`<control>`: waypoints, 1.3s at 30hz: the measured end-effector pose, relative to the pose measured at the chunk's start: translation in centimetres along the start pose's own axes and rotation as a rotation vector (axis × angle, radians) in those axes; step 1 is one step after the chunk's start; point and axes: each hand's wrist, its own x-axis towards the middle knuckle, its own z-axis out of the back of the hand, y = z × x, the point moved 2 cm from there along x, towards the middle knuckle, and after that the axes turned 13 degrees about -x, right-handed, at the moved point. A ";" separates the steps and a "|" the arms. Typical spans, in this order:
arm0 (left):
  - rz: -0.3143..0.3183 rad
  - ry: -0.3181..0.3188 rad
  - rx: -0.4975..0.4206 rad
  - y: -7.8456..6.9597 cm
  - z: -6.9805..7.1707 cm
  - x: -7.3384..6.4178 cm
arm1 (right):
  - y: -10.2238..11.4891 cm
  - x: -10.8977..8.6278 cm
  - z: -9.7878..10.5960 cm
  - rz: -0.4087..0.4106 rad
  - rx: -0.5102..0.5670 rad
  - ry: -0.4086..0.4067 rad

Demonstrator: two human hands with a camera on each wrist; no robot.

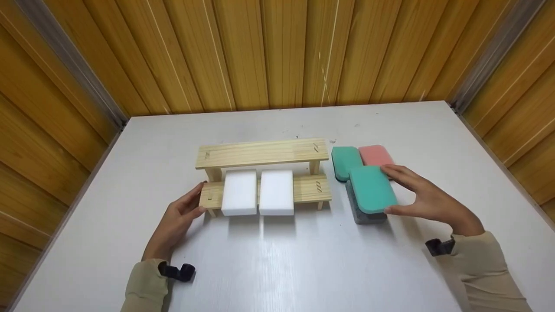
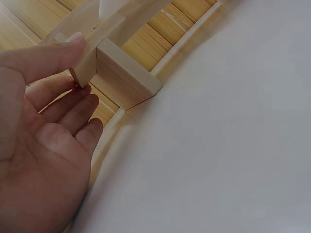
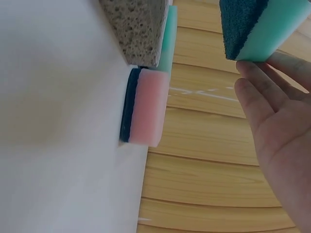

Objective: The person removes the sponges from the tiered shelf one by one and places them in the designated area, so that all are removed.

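Note:
With thumb and fingers, my right hand (image 1: 427,201) pinches a green sponge (image 1: 373,190) that has a dark scouring side, plain in the right wrist view. This sponge is raised over a grey, porous block (image 1: 359,213), covering most of it from above. My left hand (image 1: 175,219) grips the left end of the lower step (image 1: 312,190) of a two-level wooden stand. In the left wrist view, the thumb lies on top of the board end (image 2: 90,60) and fingertips are under it. Two white blocks (image 1: 239,193) sit side by side on that lower step.
Behind the lower step rises the stand's upper step (image 1: 260,154), with bare wood on top. Another green sponge (image 1: 345,160) and a pink sponge (image 1: 376,155) lie right of the stand. Wood-patterned walls (image 1: 282,56) enclose the white table (image 1: 303,268) at the back and sides.

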 end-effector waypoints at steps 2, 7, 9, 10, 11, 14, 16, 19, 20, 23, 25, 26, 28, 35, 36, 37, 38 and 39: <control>-0.003 0.001 0.000 0.0 0.0 0.0 | -0.4 -0.2 0.1 0.015 0.020 -0.008; -0.006 0.005 -0.003 0.1 0.0 0.0 | -1.2 -0.6 0.3 0.054 0.110 -0.023; -0.002 0.003 -0.007 0.0 0.0 0.0 | -1.4 -0.7 0.3 0.059 0.129 -0.026; 0.001 0.003 -0.013 0.0 -0.1 0.0 | -1.5 -0.8 0.3 0.058 0.136 -0.027; 0.004 0.002 -0.016 0.0 -0.1 0.0 | -1.6 -0.9 0.2 0.057 0.141 -0.027; 0.010 -0.002 -0.034 -0.1 -0.3 -0.1 | -1.9 -1.1 0.1 0.050 0.156 -0.027; 0.012 -0.004 -0.035 -0.2 -0.3 -0.1 | -2.1 -1.3 0.0 0.043 0.157 -0.026; 0.013 -0.005 -0.027 -0.1 -0.3 -0.1 | -2.3 -1.4 0.1 0.033 0.153 -0.025; 0.013 -0.006 -0.022 -0.1 -0.3 -0.1 | -2.3 -1.5 0.2 0.031 0.152 -0.026; 0.012 -0.008 -0.015 -0.1 -0.2 -0.1 | -2.6 -1.7 0.4 0.032 0.173 -0.025; 0.011 -0.010 -0.011 -0.1 -0.2 0.0 | -2.8 -1.8 0.5 0.036 0.194 -0.022; 0.010 -0.009 -0.010 -0.1 -0.2 0.0 | -2.9 -1.9 0.5 0.039 0.207 -0.019; 0.007 -0.009 -0.010 -0.1 -0.1 0.0 | -3.2 -2.0 0.6 0.040 0.231 -0.011; 0.001 -0.002 -0.011 -0.3 -0.2 -0.1 | -4.6 -2.6 0.6 -0.025 0.253 0.021; 0.003 -0.003 -0.008 -0.3 -0.2 -0.1 | -4.8 -2.7 0.6 -0.038 0.251 0.025; 0.003 -0.004 -0.005 -0.3 -0.2 -0.1 | -4.9 -2.8 0.5 -0.051 0.249 0.026; 0.001 -0.004 -0.004 -0.3 -0.2 -0.1 | -5.1 -2.9 0.5 -0.062 0.251 0.030; 0.001 -0.003 -0.004 -0.3 -0.2 -0.2 | -5.2 -3.0 0.5 -0.068 0.253 0.031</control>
